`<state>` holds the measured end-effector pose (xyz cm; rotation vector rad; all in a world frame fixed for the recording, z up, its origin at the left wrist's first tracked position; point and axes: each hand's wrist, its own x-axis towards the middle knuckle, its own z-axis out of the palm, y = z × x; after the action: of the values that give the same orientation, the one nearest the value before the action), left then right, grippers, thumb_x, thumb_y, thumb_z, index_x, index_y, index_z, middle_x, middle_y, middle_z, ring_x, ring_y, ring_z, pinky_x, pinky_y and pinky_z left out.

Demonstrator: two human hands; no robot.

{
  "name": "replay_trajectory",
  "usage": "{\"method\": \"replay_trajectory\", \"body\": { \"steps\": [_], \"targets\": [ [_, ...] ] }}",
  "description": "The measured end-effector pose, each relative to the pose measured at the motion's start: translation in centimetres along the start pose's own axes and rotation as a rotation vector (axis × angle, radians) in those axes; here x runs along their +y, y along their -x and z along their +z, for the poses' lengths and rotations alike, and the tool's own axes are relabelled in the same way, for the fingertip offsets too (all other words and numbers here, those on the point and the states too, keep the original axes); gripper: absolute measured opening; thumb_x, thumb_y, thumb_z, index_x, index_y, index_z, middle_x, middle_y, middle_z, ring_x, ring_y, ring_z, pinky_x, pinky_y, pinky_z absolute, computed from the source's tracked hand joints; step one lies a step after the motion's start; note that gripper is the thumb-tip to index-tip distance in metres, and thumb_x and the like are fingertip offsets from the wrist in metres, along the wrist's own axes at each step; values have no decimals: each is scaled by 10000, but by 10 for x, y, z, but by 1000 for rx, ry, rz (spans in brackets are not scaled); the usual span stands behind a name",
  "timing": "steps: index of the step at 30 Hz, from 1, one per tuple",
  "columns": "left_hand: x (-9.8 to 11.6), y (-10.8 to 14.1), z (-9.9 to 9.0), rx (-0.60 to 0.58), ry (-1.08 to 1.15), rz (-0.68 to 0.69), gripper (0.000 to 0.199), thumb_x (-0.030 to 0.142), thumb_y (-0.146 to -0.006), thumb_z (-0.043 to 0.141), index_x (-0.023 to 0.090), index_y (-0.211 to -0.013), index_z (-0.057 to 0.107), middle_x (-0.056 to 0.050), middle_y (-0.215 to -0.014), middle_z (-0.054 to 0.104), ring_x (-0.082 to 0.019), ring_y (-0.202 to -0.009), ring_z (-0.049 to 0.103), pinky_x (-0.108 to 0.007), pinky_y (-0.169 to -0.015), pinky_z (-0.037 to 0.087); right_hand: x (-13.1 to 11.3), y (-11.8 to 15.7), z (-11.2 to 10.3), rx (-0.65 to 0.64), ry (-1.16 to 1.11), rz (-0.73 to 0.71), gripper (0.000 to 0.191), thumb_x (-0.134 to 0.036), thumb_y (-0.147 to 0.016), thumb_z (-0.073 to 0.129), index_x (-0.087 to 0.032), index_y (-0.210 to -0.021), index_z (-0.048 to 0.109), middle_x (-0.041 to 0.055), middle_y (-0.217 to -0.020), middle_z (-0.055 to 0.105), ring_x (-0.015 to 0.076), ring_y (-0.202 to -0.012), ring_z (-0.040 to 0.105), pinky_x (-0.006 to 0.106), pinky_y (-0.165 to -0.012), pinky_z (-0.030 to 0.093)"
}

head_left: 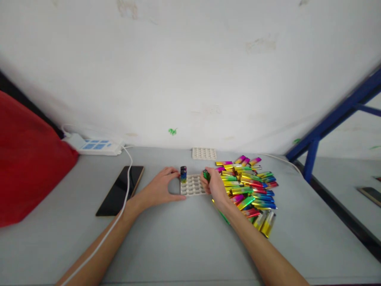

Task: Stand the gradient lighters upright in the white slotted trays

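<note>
A pale tray with rows of small pockets [193,186] lies on the grey table between my hands. Two blue-and-yellow lighters [183,175] stand upright at its far left corner, one behind the other. My left hand [162,186] rests at the tray's left edge, thumb and fingers spread apart around that side. My right hand [214,183] is closed on a green lighter [206,174], held over the tray's right side. Just right of that hand lies a heap of shiny lighters [247,186] in yellow, green, red, blue and pink.
Against the wall lies a second pocketed tray [204,153]. On the left are a black phone [120,190], a white cable [128,182] running over my left forearm, a power strip [98,147] and a red cloth [32,159]. A blue metal frame [312,151] stands at right.
</note>
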<state>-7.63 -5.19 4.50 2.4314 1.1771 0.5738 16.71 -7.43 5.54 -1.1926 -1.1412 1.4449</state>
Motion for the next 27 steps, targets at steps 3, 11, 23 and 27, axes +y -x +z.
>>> {"method": "replay_trajectory", "body": {
  "steps": [3, 11, 23, 27],
  "targets": [
    [0, 0, 0, 7, 0, 12, 679, 670, -797, 922, 240, -1298, 763, -106, -1366, 723, -357, -1300, 670, -485, -1210, 535, -5, 3, -1, 0, -55, 26, 595, -696, -967, 461, -276, -557, 358, -73, -489, 246, 104, -454, 176, 270, -450, 152],
    [-1, 0, 1, 0, -11, 7, 705, 702, -792, 916, 220, -1283, 761, -114, -1347, 722, -354, -1282, 672, -480, -1207, 538, -14, 6, -4, 13, -73, 17, 713, -933, -834, 623, -250, -664, 511, -101, -517, 293, 84, -454, 206, 251, -472, 149],
    [-4, 1, 3, 23, -1, 21, 681, 655, -783, 947, 235, -1285, 759, -110, -1339, 726, -354, -1281, 675, -493, -1193, 548, -6, 7, -1, 57, -28, -26, 670, -897, -870, 596, -249, -708, 552, -90, -555, 326, 102, -477, 240, 266, -483, 193],
    [-4, 1, 3, 15, 8, 20, 675, 641, -787, 950, 226, -1284, 758, -111, -1325, 725, -350, -1273, 676, -485, -1186, 548, -4, 10, -4, 19, 37, -140, 694, -917, -964, 510, -238, -917, 652, -63, -640, 446, 137, -507, 362, 278, -493, 299]
  ]
}}
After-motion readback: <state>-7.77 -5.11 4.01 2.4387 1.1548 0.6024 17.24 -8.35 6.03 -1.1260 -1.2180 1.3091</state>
